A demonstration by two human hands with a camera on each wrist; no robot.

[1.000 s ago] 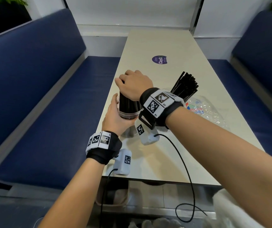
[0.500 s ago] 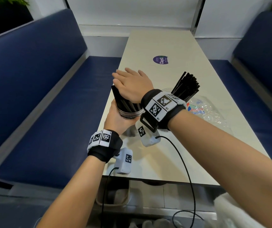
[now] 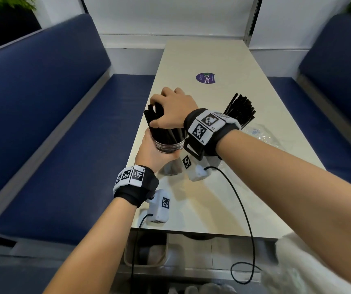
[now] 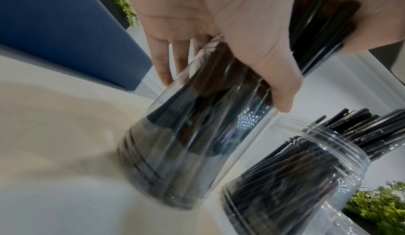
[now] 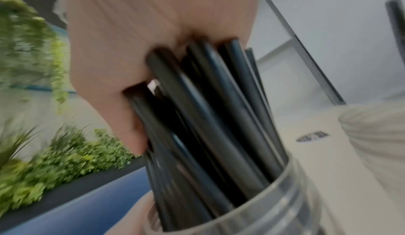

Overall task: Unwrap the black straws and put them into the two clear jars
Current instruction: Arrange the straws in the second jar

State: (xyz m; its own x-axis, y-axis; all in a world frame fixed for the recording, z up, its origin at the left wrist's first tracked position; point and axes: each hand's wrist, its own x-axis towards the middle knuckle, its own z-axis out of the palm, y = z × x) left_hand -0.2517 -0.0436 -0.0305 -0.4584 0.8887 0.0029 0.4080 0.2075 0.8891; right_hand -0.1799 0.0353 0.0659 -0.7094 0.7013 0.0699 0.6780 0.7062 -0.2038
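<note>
A clear jar [image 3: 169,146] packed with black straws [image 3: 166,134] leans to the left near the table's left edge. My left hand [image 3: 152,154] grips its side from the left, thumb and fingers wrapped round the wall [image 4: 186,134]. From above, my right hand [image 3: 166,112] curls its fingers and thumb round the straw tops [image 5: 208,117]. The second clear jar [image 4: 295,178] stands just to the right, full of black straws [image 3: 240,111], mostly hidden behind my right wrist in the head view.
A crumpled clear plastic wrapper [image 3: 261,134] lies on the table [image 3: 212,198] right of the jars. A round purple sticker [image 3: 205,78] sits farther back. Blue benches [image 3: 64,134] flank the table. Wrist-camera cables hang over the front edge.
My right hand lay flat over the straw tops half a second ago; now its fingers are curled round them. The jar leans further left in my left hand.
</note>
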